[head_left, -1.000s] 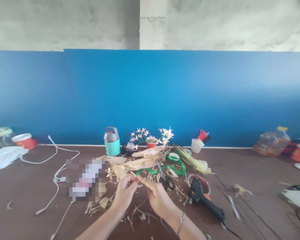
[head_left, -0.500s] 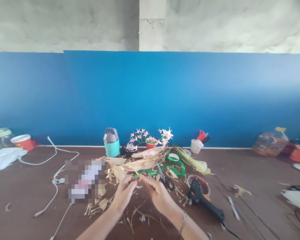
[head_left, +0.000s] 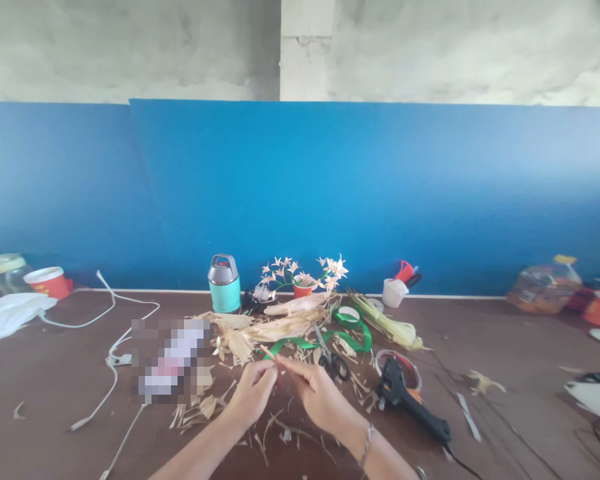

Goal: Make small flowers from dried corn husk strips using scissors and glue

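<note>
My left hand [head_left: 254, 392] and my right hand [head_left: 314, 392] meet at the fingertips above the middle of the table. Between them sticks up a thin tan strip [head_left: 267, 352], which looks like dried corn husk; its lower end is hidden by the fingers. Both hands are closed in a pinch on it. Just beyond the fingertips lie a green ribbon [head_left: 300, 343] and larger dried corn husks [head_left: 280, 328]. A pair of scissors [head_left: 334, 363] rests to the right of my right hand.
A black glue gun [head_left: 415, 407] lies right, by a tape roll [head_left: 414, 363]. Husk scraps [head_left: 195, 413] litter the table. Behind stand a turquoise container [head_left: 225, 293] and husk flowers [head_left: 335, 268] in a red cup [head_left: 303, 291]. White cables [head_left: 113, 373] run along the left.
The tan strip's tip has shifted slightly left and tilts more. The fingers have moved a little around it; both hands stay in nearly the same place.
</note>
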The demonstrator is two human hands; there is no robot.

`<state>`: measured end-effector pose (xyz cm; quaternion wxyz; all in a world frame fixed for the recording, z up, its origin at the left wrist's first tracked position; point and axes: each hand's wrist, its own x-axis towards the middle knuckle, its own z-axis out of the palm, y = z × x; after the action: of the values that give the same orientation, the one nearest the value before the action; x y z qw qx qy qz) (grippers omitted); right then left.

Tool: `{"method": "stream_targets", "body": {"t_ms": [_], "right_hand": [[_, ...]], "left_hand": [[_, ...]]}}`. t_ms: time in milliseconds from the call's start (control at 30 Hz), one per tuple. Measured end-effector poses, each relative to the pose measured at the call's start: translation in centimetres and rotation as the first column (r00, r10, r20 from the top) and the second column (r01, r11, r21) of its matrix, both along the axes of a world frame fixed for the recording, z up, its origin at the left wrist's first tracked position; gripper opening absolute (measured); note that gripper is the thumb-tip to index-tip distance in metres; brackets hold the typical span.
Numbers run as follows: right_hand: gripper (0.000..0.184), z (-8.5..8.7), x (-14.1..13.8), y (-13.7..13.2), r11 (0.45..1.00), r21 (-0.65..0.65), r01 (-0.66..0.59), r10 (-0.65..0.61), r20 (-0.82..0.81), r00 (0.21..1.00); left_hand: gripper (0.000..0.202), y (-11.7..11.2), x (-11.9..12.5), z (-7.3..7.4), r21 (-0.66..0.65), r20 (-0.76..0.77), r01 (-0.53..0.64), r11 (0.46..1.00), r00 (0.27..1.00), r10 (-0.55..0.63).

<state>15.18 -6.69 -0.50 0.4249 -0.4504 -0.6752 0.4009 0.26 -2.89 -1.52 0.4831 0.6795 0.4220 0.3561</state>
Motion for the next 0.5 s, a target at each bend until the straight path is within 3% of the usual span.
{"method": "stream_targets", "body": {"t_ms": [133, 233, 300, 400, 500], "right_hand": [[0.055, -0.5, 0.0, -0.2, 0.980, 0.199, 0.005, -0.060, 0.273, 0.960], [0.068, -0.5, 0.4, 0.1, 0.976, 0.187, 0.111, -0.194, 0.518, 0.833], [0.067, -0.3, 0.9, 0.5, 0.965, 0.170, 0.201, -0.263, 0.569, 0.780], [0.048, -0.1, 1.5, 0.9, 0.951, 0.151, 0.271, -0.305, 0.309, 0.901], [0.042, 0.2, 1.2, 0.8, 0.964, -0.201, 0.175, -0.189, -0.052, 0.981]], "left_hand": [[0.023, -0.2, 0.2, -0.1, -0.026, 0.057, -0.056, 0.998, 0.997, 0.057], [0.027, -0.5, 0.4, 0.4, -0.062, 0.044, -0.089, 0.994, 0.995, 0.092], [0.030, -0.6, 0.3, 0.8, -0.067, 0.023, -0.093, 0.993, 0.995, 0.095], [0.031, -0.3, 0.0, 1.2, -0.061, 0.025, -0.157, 0.986, 0.987, 0.159], [0.031, -0.1, -0.3, 1.4, -0.038, 0.034, -0.196, 0.980, 0.980, 0.197]]}}
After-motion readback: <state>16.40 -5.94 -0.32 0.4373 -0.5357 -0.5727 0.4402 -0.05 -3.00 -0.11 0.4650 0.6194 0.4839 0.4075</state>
